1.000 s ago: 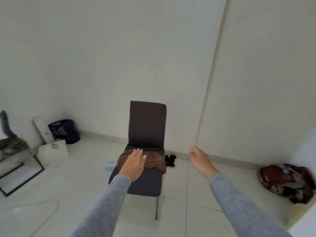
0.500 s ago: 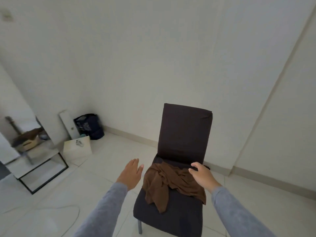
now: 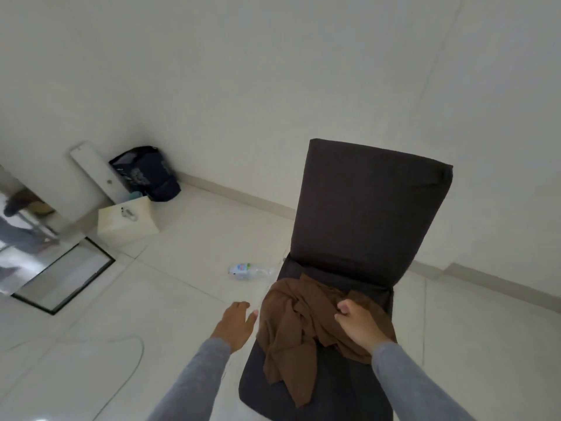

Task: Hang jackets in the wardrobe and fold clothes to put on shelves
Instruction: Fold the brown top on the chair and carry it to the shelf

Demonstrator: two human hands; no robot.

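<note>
**Op:** Brown garment (image 3: 299,332) is crumpled on the seat of the dark chair (image 3: 368,214), one end trailing toward the front edge of the seat.

**Eng:** Hands?

**Op:** From my feed: right hand (image 3: 358,325) is down on the cloth near the back of the seat, fingers curled into the fabric. Looks like it's pinching a fold, thumb against the cloth. Left hand (image 3: 235,325) is spread, fingers loose, holding nothing. It sits just beside the seat's left edge, apart from the garment.

**Eng:** Sleeves?

**Op:** Grey, both arms.

**Eng:** Anything else on the floor?

**Op:** Clear plastic bottle (image 3: 249,270) lying on its side on the tiles, left of the chair. Further left, a cream box (image 3: 127,223) by the wall, a dark blue bag (image 3: 148,173) behind it in the corner, a white board (image 3: 97,174) leaning on the wall. Black-framed mirror (image 3: 45,253) is propped at the far left. Thin cable (image 3: 130,364) loops across the tiles near the left arm.

**Eng:** Wardrobe in view?

**Op:** Can't tell from this angle.
</note>
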